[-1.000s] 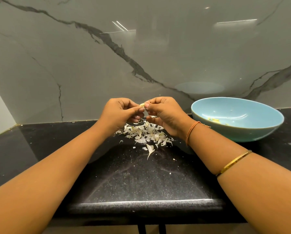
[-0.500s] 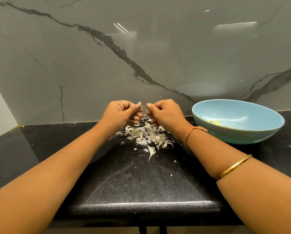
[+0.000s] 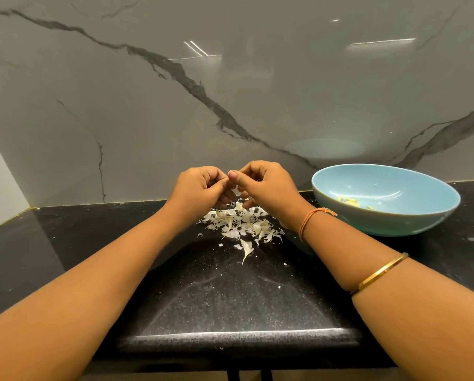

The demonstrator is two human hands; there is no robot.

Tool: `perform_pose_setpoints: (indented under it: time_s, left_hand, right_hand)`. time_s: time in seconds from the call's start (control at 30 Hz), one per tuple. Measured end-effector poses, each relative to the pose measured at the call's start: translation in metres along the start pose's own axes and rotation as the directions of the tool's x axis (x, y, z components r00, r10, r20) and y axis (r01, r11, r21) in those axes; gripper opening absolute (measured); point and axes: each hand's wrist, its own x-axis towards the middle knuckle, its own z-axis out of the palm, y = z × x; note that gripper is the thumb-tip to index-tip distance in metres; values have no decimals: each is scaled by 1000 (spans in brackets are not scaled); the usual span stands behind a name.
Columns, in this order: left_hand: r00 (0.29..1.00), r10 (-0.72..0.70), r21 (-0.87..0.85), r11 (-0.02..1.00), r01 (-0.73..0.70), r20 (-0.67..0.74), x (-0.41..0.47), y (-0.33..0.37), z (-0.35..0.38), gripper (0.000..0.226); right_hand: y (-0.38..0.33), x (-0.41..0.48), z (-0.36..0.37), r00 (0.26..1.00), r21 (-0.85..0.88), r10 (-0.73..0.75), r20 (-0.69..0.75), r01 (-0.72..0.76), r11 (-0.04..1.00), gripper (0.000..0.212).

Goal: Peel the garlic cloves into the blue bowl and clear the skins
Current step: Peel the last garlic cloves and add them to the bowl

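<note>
1. While both hands are meeting in the air just left of the blue bowl [image 3: 395, 225], the left hand [image 3: 200, 188] is curling its fingers inward and pressing its thumb and forefinger toward the other hand.
2. The right hand [image 3: 268, 188], the nearer of the two to the bowl, is curling its fingers in the same way, its thumb tip touching the left hand's fingertips.
3. Both hands are pinching a garlic clove [image 3: 230, 171] between those tips. Only a pale sliver is showing, and the fingers are hiding the rest.
4. A pile of skins [image 3: 241, 224] is lying on the black counter [image 3: 230, 298] left of the bowl, under the hands, with stray flakes trailing away from the bowl.
5. The bowl is sitting upright on the counter, close to the marble wall [image 3: 230, 92], and a few yellowish peeled cloves [image 3: 348, 200] are lying inside it.
6. An orange thread [image 3: 308, 220] is circling the right wrist just beside the bowl's left side, and a gold bangle [image 3: 378, 273] is sitting farther down that forearm.
</note>
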Motion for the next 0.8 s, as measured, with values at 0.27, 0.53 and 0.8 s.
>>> perform_pose_setpoints:
  time_s: [0.27, 0.53, 0.8]
  left_hand:
    - [998, 56, -6, 998, -55, 26, -1, 2, 3, 16]
    - [990, 123, 7, 992, -124, 67, -2, 1, 2, 16]
    - [931, 337, 345, 865, -364, 138, -2, -1, -2, 12]
  right_hand:
    - [-1, 0, 0, 990, 276, 128, 56, -139, 951, 25]
    - [-3, 0, -4, 976, 356, 174, 128, -209, 911, 31]
    - [-1, 0, -3, 998, -67, 70, -3, -70, 995, 33]
